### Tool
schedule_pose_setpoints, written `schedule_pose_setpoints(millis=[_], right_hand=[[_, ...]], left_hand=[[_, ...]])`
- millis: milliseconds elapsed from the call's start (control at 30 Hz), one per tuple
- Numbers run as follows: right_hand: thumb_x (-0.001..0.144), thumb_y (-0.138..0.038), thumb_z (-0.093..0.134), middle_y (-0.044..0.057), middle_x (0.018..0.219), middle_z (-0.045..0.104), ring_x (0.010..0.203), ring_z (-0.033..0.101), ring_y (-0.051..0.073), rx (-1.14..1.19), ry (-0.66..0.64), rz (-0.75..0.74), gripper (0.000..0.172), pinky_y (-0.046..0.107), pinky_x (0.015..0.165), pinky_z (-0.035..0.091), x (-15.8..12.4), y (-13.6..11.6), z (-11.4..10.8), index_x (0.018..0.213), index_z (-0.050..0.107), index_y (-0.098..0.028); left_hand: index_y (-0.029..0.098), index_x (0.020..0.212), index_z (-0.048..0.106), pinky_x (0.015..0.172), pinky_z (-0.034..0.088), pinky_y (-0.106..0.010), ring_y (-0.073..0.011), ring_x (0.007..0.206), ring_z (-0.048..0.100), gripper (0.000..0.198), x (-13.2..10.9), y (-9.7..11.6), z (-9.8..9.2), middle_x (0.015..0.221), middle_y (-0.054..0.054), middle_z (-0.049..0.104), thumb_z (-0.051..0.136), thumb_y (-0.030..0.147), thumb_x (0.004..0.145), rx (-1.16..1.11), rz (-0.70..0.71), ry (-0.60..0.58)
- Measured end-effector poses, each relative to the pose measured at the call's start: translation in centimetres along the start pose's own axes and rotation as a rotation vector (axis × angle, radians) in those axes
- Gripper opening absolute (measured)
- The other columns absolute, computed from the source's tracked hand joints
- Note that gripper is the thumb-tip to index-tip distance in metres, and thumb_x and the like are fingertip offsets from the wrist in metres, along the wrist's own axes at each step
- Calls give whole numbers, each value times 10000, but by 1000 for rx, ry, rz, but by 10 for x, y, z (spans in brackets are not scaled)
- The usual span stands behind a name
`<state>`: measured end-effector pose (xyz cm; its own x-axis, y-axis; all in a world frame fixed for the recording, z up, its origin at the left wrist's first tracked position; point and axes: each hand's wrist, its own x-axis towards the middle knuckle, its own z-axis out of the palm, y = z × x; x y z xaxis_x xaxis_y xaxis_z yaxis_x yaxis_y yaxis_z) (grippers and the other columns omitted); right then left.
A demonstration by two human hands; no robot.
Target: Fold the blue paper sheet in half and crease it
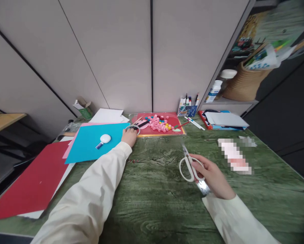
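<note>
My right hand is closed round white-handled scissors, whose blades point away from me above the table. A shiny silver piece shows under that hand; I cannot make out what it is. Farther back, my left hand has its fingers at the near edge of a roll of tape, beside the blue sheet. Just right of it, pink, blue and yellow small balls lie in a heap on a red sheet with a clear plastic cover.
On the blue sheet lies a white round-headed thing with a blue handle. Red paper covers the table's left side. At the back stand a pen box and a green carton; books lie at the right by the shelf.
</note>
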<state>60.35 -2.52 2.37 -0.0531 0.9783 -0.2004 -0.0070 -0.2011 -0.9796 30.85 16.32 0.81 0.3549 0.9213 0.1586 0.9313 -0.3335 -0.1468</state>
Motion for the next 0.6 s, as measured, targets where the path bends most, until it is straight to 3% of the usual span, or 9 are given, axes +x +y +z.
schedule_pose_setpoints(millis=[100,233,400,500,600], right_hand=[[814,-387,539,-28,515,538,431,466,115,6,-9,-6,398,233,426,319,-2,-4,1,1155,502,-187],[814,-370,547,-33,508,531,420,458,104,41,-16,-3,402,225,417,315,1,-3,3,1166,502,-181],[794,-373,572,-30,538,535,426,453,95,160,65,24,415,219,411,346,12,5,-7,1157,513,-180],[776,-369,596,-18,578,557,437,458,90,207,115,31,412,213,409,353,15,7,-13,1131,530,-171],[779,-364,594,-22,572,550,439,451,92,221,138,15,427,214,409,352,13,6,-16,1152,517,-171]], left_hand=[[116,981,577,843,341,-411,-241,976,516,233,21,25,-9,969,-147,594,384,181,867,-46,66,32],[111,1020,561,884,328,-400,-229,1030,498,239,60,81,-20,1042,-147,577,392,201,877,-125,215,65],[101,971,573,855,403,-406,-201,971,539,228,103,146,-17,1004,-91,589,476,268,850,-195,332,29],[78,1044,544,875,404,-382,-207,1036,510,260,107,159,-13,1096,-129,556,453,237,859,-231,369,12],[79,1124,504,918,375,-348,-205,1111,458,295,89,142,-14,1189,-160,498,430,167,852,-267,403,-18]])
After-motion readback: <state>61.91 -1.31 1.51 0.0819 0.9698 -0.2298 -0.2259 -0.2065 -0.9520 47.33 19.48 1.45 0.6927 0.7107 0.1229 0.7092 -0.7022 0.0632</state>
